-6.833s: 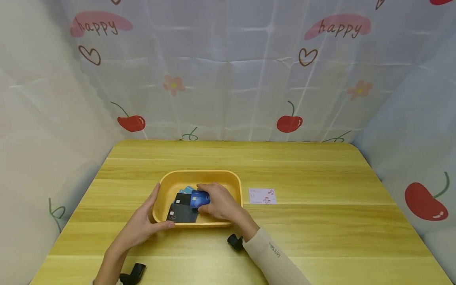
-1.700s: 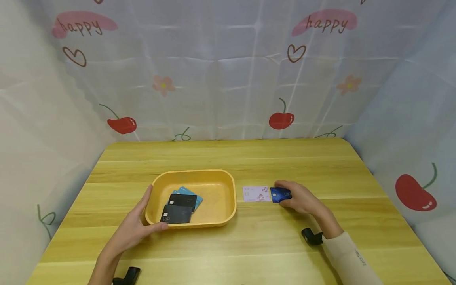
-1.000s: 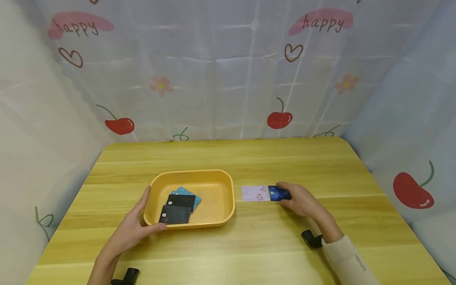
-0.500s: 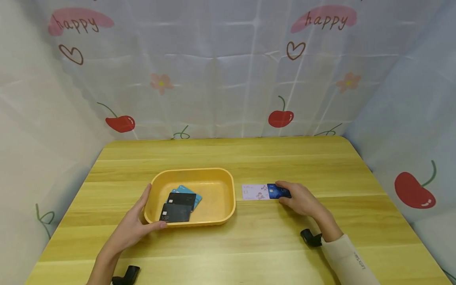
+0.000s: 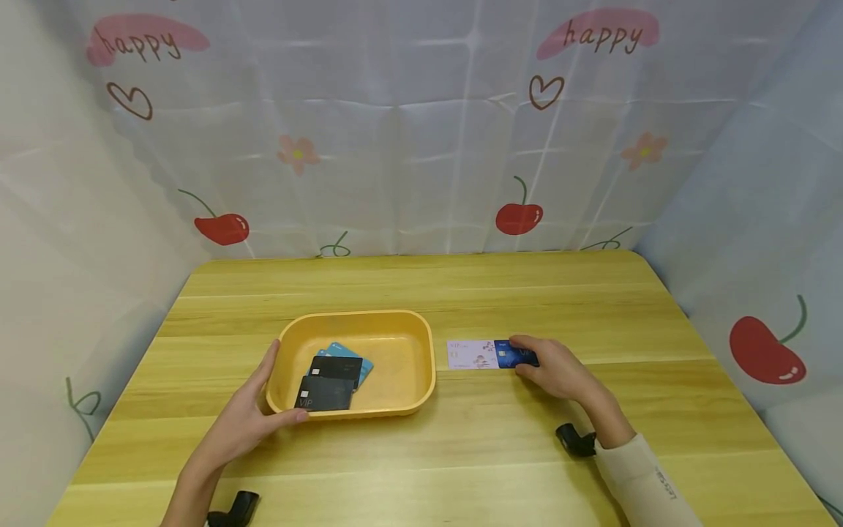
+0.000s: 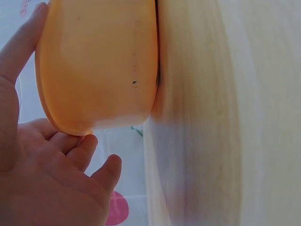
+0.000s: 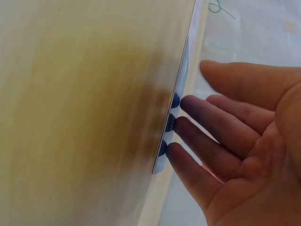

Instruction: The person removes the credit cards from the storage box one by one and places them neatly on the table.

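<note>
On the table a yellow plastic tray (image 5: 395, 377) holds black cards (image 5: 332, 394) marked VIP, overlapping light-blue cards (image 5: 342, 351). My left hand (image 5: 240, 421) grips the tray's left end, thumb on the near rim and other fingers around the side; in the left wrist view its fingertips meet the rim. To the right, a pale pink VIP card (image 5: 469, 355) lies flat, its right edge against a dark-blue VIP card (image 5: 504, 354). My right hand (image 5: 556, 369) covers part of the blue card. In the right wrist view several extended fingertips press on it, with the thumb lifted off.
The wooden table (image 5: 435, 468) has white curtains with cherry prints (image 5: 519, 218) behind it and at both sides. A black device (image 5: 575, 440) is on the right wrist, another (image 5: 237, 510) on the left.
My right hand has carried the dark-blue card out of the tray, set it right of the pink card and slid it left against that card. The left hand has stayed on the tray.
</note>
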The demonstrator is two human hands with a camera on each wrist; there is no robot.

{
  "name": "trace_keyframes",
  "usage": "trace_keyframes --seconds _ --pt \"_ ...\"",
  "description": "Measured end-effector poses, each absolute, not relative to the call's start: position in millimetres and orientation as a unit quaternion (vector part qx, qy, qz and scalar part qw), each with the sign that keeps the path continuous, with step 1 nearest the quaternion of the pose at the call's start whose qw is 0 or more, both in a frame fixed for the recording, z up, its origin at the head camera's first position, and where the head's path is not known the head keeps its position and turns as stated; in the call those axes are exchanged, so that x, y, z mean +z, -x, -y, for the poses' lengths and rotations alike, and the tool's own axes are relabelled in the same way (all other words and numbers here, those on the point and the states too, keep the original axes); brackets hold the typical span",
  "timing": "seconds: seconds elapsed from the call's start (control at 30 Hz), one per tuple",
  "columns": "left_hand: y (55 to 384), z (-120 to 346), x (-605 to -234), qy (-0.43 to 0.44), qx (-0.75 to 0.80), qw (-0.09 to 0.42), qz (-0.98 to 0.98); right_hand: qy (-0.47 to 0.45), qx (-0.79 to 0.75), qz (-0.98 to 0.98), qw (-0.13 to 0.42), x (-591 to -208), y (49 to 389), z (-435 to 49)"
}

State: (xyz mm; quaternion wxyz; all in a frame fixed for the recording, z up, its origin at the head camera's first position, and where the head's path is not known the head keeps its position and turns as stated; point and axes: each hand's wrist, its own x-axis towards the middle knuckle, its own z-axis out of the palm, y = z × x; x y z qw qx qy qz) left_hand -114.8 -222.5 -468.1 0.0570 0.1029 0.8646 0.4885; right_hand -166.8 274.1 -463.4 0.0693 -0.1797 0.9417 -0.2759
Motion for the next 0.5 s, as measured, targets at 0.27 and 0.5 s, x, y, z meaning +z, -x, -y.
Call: trace_keyframes --seconds 0.27,0.5 --pt "113.5 222.8 -467.4 -0.1 0.486 0.059 -0.866 0.174 -0.315 -0.932 0.037 -462.1 165.6 -269.4" --pt "112.7 222.2 -464.0 -0.098 0.48 0.061 -0.87 0.197 -0.365 -0.91 0.006 -459.0 163.1 -256.9"
